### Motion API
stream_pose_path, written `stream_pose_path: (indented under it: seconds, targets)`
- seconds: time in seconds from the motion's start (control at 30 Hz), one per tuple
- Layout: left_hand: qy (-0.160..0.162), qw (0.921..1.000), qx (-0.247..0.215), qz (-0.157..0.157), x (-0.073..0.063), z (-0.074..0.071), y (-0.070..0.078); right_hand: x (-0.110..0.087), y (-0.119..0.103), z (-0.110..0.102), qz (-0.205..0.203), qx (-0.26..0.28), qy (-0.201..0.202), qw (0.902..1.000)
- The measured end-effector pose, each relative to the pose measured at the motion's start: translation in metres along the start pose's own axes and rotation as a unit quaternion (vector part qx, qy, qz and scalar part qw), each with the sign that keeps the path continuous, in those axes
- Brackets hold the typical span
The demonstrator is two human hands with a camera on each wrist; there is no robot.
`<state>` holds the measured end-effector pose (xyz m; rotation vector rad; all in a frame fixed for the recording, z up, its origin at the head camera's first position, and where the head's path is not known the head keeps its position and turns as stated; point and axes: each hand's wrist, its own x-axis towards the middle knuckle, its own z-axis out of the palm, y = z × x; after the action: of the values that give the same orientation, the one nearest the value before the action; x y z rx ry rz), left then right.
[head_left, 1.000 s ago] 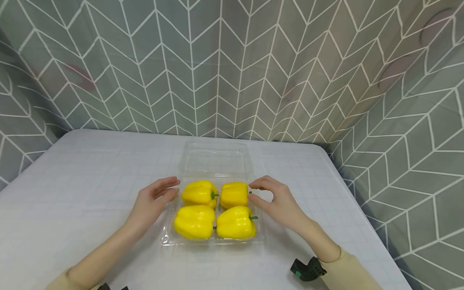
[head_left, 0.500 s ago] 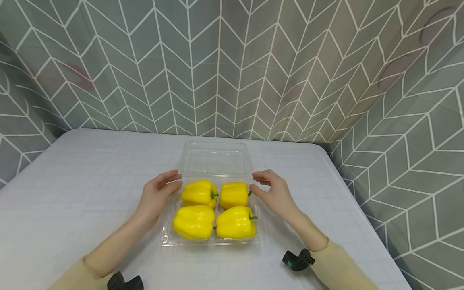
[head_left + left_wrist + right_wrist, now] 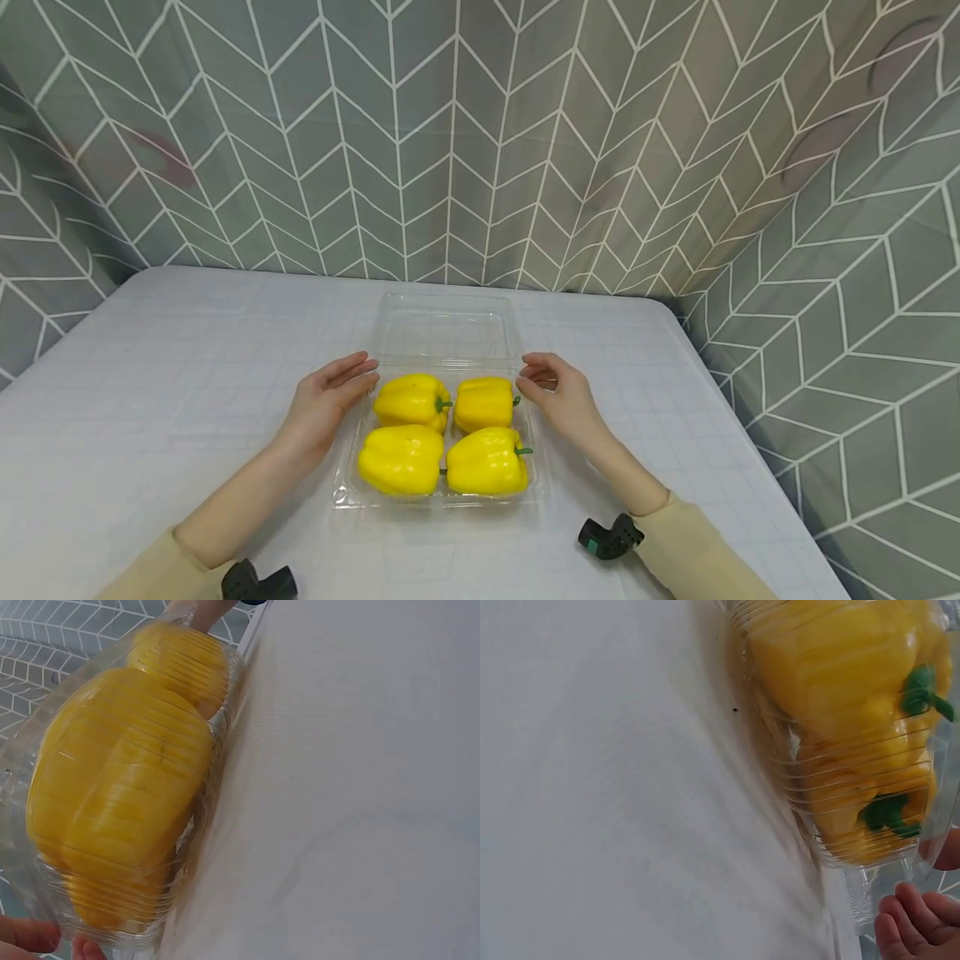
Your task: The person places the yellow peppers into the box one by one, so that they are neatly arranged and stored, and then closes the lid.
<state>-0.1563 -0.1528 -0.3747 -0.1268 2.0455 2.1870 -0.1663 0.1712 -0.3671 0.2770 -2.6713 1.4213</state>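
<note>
Yellow bell peppers [image 3: 401, 460] with green stems lie in two rows inside the base of a clear plastic clamshell container [image 3: 438, 501]. Its hinged lid [image 3: 447, 333] lies folded back, away from me. My left hand [image 3: 322, 404] is at the base's back left corner, fingers extended toward the rim by the hinge. At the opposite back corner is my right hand [image 3: 566, 400], fingers loosely bent, thumb [image 3: 946, 851] close to the rim. Neither hand visibly pinches the plastic. Through the ribbed side wall, the wrist views show peppers [image 3: 124, 772]; whether the fingertips touch it is unclear.
A white cloth covers the table [image 3: 172, 375]. Grey patterned curtains [image 3: 420, 150] hang behind it and at both sides. Black wrist cameras [image 3: 611, 537] sit beside the beige sleeves [image 3: 697, 550].
Both hands have shifted away from me along the container's sides, toward the hinge. The right hand has left the back right pepper's stem. Peppers and container stay nearly still.
</note>
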Motion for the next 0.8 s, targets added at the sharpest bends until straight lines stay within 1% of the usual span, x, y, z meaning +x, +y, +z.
stream_pose_path:
  seconds: [0.07, 0.13, 0.23, 0.3, 0.4, 0.47, 0.8]
  targets:
    - [-0.004, 0.9996, -0.027, -0.006, 0.001, -0.001, 0.0, 0.002, 0.002, 0.0, 0.043, 0.036, -0.006, 0.9984]
    - [-0.006, 0.9991, -0.041, -0.008, 0.001, -0.001, 0.0, 0.004, 0.004, 0.0, 0.084, 0.079, -0.013, 0.9932]
    - [-0.011, 0.9986, -0.051, -0.009, 0.002, -0.002, -0.001, 0.006, 0.006, 0.001, 0.129, 0.142, -0.027, 0.9811]
    - [-0.014, 0.9983, -0.056, -0.01, 0.003, -0.003, -0.002, 0.006, 0.006, 0.001, 0.146, 0.183, -0.04, 0.9714]
    - [-0.018, 0.9978, -0.063, -0.008, 0.004, -0.003, -0.003, 0.006, 0.008, 0.002, 0.155, 0.228, -0.059, 0.9594]
    - [-0.02, 0.9975, -0.068, -0.005, 0.004, -0.003, -0.005, 0.006, 0.008, 0.002, 0.156, 0.251, -0.065, 0.9531]
    - [-0.023, 0.9971, -0.073, 0.002, 0.004, -0.004, -0.007, 0.007, 0.012, 0.005, 0.153, 0.286, -0.067, 0.9435]
